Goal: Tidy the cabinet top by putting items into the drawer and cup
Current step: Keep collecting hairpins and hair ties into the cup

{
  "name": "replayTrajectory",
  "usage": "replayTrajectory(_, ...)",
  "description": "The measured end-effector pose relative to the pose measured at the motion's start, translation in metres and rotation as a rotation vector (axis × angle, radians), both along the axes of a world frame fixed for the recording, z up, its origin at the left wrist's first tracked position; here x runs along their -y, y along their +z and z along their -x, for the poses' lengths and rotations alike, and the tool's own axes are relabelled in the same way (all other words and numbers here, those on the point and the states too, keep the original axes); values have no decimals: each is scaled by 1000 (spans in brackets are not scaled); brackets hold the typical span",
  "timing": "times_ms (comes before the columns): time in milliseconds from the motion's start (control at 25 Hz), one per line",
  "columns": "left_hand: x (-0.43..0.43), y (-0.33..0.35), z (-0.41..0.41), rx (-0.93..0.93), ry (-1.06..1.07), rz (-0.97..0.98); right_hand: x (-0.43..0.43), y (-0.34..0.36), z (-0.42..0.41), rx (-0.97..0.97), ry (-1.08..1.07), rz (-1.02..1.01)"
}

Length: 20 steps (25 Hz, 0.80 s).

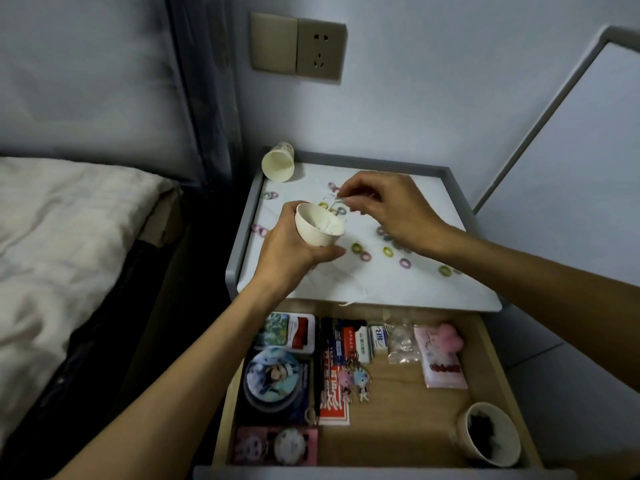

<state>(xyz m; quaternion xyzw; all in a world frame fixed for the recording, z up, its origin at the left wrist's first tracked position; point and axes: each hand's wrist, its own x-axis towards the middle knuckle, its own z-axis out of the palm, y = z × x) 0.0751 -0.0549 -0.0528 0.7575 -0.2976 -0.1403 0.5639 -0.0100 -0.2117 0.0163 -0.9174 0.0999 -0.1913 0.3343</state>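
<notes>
While left hand (291, 251) grips cup (320, 225), held tilted

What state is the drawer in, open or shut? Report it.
Open: the drawer is pulled out beneath the cabinet top, its contents in plain view.

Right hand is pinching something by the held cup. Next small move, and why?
Probably the right hand releases its thin pinched item, too blurred to identify, into the cup: it hangs at the rim, and the left hand tilts the cup's mouth towards it. Coloured rings lie on the cabinet top.
</notes>
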Motion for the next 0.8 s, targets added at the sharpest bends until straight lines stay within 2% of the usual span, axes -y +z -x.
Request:
replayTrajectory(120,-10,-2,10,-17,-14,0,-6,-36,42,-110,-20,-115)
replayTrajectory(280,-19,5,14,-8,-8,18,-45,-116,97,-579,309,-9)
replayTrajectory(360,-21,5,16,2,-20,8,-68,-155,105,-681,406,13)
replayTrajectory(480,-22,3,16,25,-41,-25,-92,-184,100,-677,419,52)
replayTrajectory(800,-19,0,5,34,-36,-34,-106,-201,87,-653,428,163)
